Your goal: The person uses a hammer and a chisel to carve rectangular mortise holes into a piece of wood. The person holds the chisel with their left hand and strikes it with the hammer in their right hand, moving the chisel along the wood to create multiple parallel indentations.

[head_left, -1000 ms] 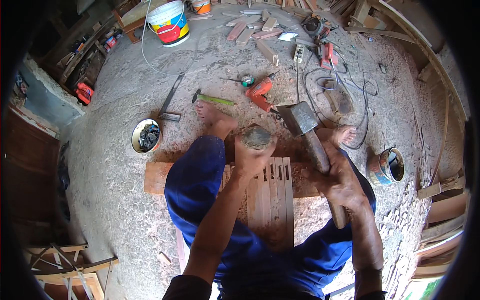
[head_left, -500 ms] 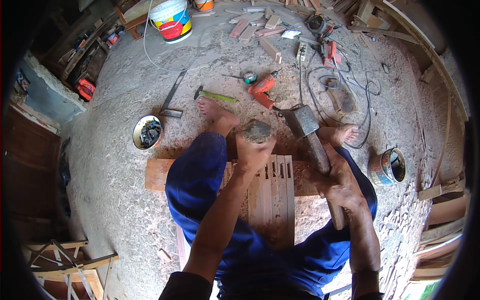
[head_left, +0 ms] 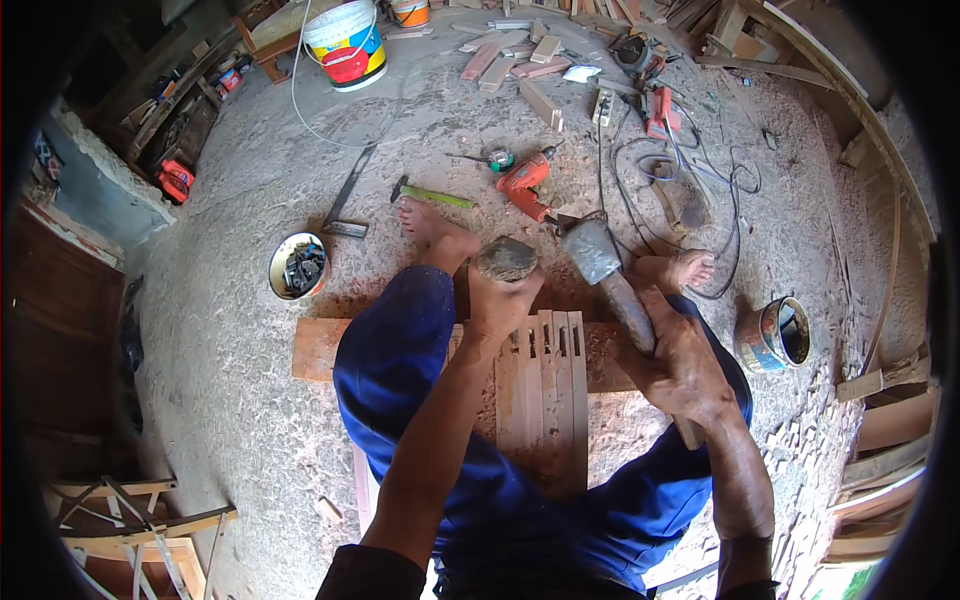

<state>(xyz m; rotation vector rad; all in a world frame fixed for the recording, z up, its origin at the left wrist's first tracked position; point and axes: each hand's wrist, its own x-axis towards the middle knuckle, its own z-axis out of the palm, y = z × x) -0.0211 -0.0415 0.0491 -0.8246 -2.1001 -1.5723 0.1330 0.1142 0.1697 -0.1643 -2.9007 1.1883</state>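
Note:
My left hand (head_left: 497, 305) is wrapped round an upright chisel (head_left: 508, 258); only the worn, round wooden end of its handle shows, and the blade is hidden. Below and beside this fist lie several pale wooden strips (head_left: 540, 415) with narrow slots cut near their far ends. They rest across a reddish plank (head_left: 317, 350) between my legs. In my right hand (head_left: 682, 365) is a hammer (head_left: 592, 250) with a blocky grey metal head and a wooden handle. Its head hangs to the right of the chisel, apart from it.
Beyond my feet lie a green-handled hammer (head_left: 435, 195), a metal square (head_left: 347, 205), an orange drill (head_left: 525, 185) and tangled cords (head_left: 735, 185). Tins stand at left (head_left: 298, 266) and right (head_left: 773, 335). Farther back are a paint bucket (head_left: 346, 45) and wood offcuts (head_left: 495, 72).
The hammer head has swung slightly left and downward, with my right wrist tilting. My left hand and the chisel have shifted a little to the left.

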